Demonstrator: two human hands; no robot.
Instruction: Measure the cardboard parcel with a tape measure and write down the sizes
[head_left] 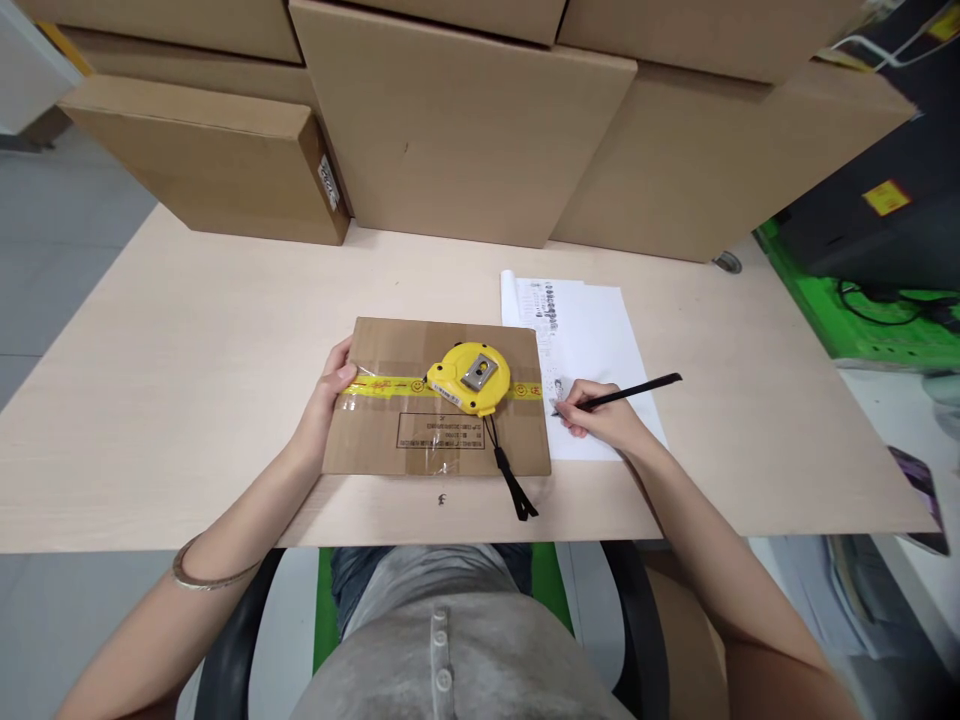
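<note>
A flat cardboard box [375, 430] lies in front of me, with yellow printed tape across its top. My left hand [330, 385] grips its left edge, thumb on top and the other fingers mostly hidden behind the side. On the box rests a yellow tape measure [457, 376] with a metal clip, its black wrist strap hanging over the near edge. My right hand [596, 408] is closed around a long black pen [637, 390], its tip at the paper sheet [596, 330]. Handwriting and printed marks show along the sheet's left part; the box overlaps its left edge.
Large cardboard boxes [465, 130] stand along the back of the table [187, 400], with a smaller box [202, 160] at the left. Dark equipment [855, 200] sits on a green surface at the right. A phone [915, 490] lies at the far right.
</note>
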